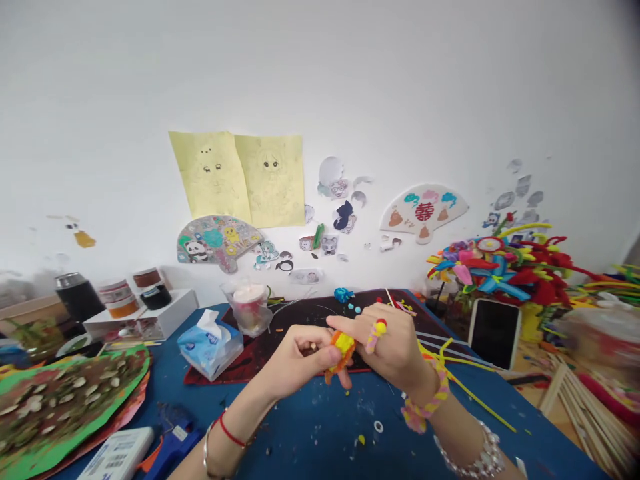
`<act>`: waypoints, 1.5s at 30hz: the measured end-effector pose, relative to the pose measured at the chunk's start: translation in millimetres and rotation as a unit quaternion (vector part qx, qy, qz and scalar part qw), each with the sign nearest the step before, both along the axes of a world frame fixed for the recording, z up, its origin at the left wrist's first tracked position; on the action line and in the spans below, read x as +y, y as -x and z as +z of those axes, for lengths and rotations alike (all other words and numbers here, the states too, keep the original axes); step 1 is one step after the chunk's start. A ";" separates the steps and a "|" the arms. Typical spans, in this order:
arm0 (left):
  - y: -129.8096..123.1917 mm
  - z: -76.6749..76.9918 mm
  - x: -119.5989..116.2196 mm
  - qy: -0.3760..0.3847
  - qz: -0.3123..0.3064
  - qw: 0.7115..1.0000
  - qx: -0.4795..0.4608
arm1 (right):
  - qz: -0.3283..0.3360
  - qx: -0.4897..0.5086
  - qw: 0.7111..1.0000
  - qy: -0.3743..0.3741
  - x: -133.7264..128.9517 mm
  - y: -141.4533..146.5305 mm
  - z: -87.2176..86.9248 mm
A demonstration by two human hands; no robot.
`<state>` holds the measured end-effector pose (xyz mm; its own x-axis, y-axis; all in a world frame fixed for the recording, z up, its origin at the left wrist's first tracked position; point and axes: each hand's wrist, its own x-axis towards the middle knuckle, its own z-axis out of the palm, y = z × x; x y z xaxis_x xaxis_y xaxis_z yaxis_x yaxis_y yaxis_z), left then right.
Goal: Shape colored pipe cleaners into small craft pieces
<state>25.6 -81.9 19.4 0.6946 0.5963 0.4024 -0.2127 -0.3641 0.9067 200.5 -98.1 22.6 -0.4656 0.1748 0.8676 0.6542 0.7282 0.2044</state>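
Yellow-and-orange pipe cleaner bundle [343,348] is squeezed in the curled left hand [295,360], just over the blue table [380,433]. Right hand [395,343] is half closed, one finger on the bundle, pink-and-yellow twist [374,335] at its fingers, can't tell if gripped. Further back: tissue box [210,345], phone [495,333], pipe-cleaner bouquet [500,270].
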 end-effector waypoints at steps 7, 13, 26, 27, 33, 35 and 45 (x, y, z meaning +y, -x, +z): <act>4.4 8.2 -6.8 -0.029 0.089 0.995 0.026 | -0.028 0.015 0.999 -0.009 3.9 6.7 -0.3; 0.8 9.9 -10.3 -0.001 0.111 0.992 0.053 | -0.114 -0.066 0.988 -0.083 9.8 -3.5 0.4; 3.1 14.1 -10.0 0.003 0.139 0.987 0.082 | -0.095 -0.049 0.992 -0.062 15.4 5.4 -8.0; 2.9 13.5 -9.5 -0.001 0.133 0.988 0.077 | -0.090 -0.036 0.994 -0.053 15.2 7.2 -9.8; 8.2 11.6 -3.1 -0.003 0.092 0.995 0.050 | -0.022 -0.007 0.990 0.137 7.3 18.5 -13.0; 11.5 13.4 -0.9 -0.001 0.094 0.993 0.069 | -0.034 -0.038 0.984 0.172 5.8 17.7 -9.2; 11.8 14.7 7.1 0.026 0.109 0.989 0.097 | -0.077 -0.002 0.991 0.106 12.9 18.3 -11.7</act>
<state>13.8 -74.9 34.1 0.6076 0.7571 0.2398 0.0451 -0.3344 0.9414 182.2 -85.2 11.0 -0.4216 0.4225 0.8023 0.7610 0.6460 0.0596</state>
